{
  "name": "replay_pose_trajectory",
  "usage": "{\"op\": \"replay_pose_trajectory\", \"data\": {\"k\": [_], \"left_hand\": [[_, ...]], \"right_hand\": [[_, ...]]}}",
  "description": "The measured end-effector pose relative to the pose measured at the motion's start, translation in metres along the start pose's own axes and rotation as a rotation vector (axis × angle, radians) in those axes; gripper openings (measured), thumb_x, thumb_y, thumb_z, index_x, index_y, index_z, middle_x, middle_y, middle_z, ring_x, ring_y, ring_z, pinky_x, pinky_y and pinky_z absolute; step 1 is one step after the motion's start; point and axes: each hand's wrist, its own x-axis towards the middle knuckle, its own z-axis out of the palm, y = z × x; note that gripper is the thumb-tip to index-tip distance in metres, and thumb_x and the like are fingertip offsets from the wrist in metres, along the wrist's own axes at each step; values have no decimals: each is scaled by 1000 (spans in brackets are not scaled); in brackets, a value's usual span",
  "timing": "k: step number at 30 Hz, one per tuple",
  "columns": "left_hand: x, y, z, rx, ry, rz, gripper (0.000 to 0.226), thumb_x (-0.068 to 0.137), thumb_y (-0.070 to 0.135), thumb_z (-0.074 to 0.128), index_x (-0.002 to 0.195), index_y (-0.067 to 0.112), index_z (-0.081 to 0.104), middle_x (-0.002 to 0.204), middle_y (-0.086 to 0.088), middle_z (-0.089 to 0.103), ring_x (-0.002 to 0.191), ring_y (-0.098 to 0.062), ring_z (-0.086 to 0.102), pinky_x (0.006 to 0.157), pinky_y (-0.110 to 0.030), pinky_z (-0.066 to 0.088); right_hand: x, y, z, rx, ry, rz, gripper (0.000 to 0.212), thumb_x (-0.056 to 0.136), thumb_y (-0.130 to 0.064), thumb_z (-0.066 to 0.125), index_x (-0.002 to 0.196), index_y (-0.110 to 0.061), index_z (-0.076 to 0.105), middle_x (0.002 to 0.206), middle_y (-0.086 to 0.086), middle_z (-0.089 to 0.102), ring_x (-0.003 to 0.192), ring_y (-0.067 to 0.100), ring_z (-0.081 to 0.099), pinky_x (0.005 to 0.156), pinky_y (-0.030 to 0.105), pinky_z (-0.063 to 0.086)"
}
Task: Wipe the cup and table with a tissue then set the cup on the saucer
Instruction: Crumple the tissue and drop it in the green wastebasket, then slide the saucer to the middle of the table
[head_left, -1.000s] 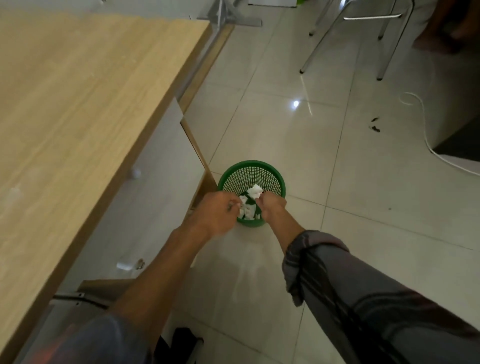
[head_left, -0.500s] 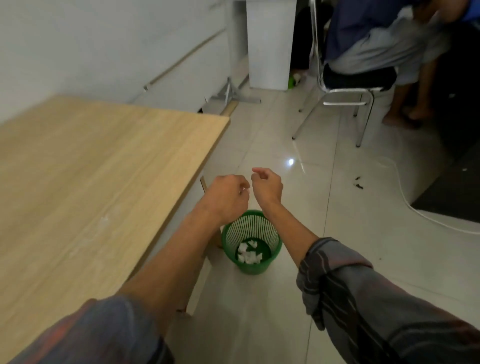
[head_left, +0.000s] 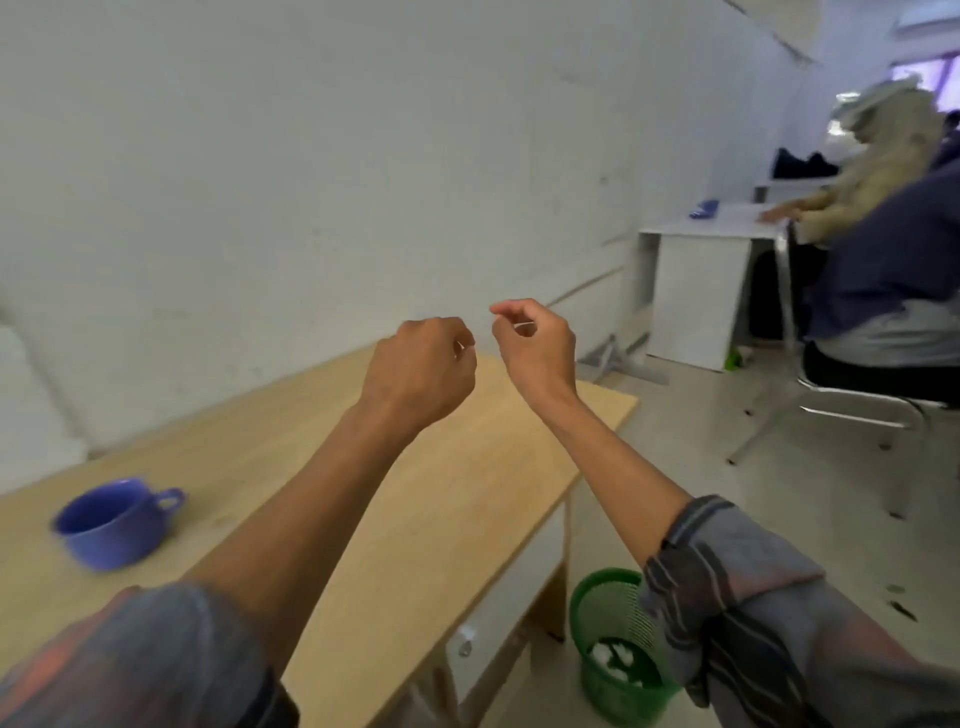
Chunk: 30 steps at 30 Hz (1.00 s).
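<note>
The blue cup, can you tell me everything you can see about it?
The blue cup is short and wide, a purplish blue all over, and looks like glazed ceramic. It has one small loop handle, which points right, toward the arms. It stands upright with its mouth open, and nothing shows inside. It sits on the light wooden table, near the left edge of the picture. Neither hand touches it, and no saucer is in view. It looks a bit blurry.

Blue cup, pale wood-grain table, green mesh bin holding white tissues, possibly striped grey sleeve.
</note>
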Motion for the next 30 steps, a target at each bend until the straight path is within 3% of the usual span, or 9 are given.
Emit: {"op": "replay_pose_trajectory", "data": {"k": [7,13,17,20,24,28,30], "left_hand": [[-88,-112,-106,73,160,-256,28,89,26,48,108,21,68,107,2,73,96,-23,66,88,-42,52],[-196,-205,-168,68,250,-515,26,90,22,50,107,16,69,104,-2,73,93,-23,66,84,-32,51],[-268,-266,-200,69,290,-720,25,90,18,52,106,14,71,102,-7,73,98,-23,65,79,-24,43],[-308,-307,-219,72,312,-885,28,91,14,49,109,10,71,110,-12,71,108,-28,61,87,-28,44],[-344,-349,-229,31,363,-1088,33,88,9,45,110,8,70,113,-17,68,107,-33,60,83,-33,47],[-362,-371,-225,24,339,-1232,17,86,10,49,96,6,62,94,-13,63,96,-35,58,81,-36,47],[-365,-379,-222,11,314,-1284,31,88,15,49,114,0,56,110,-18,60,103,-38,59,86,-38,48]], "right_hand": [[-87,-77,134,109,-323,-100,17,83,-16,58,92,-20,72,86,-13,69,75,-2,61,62,6,45],[-189,-107,242,134,-651,-94,17,82,-14,57,88,-24,70,76,-1,69,70,20,68,65,30,56],[-257,-114,302,94,-910,-36,17,85,-12,54,93,-17,68,72,3,68,55,15,63,50,27,51],[-290,-110,340,-18,-1049,11,18,85,-14,54,95,-11,69,75,8,69,51,15,63,47,23,54],[-309,-98,380,-173,-1150,117,15,83,-13,55,84,-7,69,70,9,68,57,25,70,71,36,61],[-320,-88,405,-229,-1178,219,15,84,-12,53,74,-8,65,72,13,72,70,31,74,80,38,60],[-325,-84,411,-234,-1173,231,16,83,-13,53,73,-9,64,78,17,74,69,30,74,79,37,60]]}}
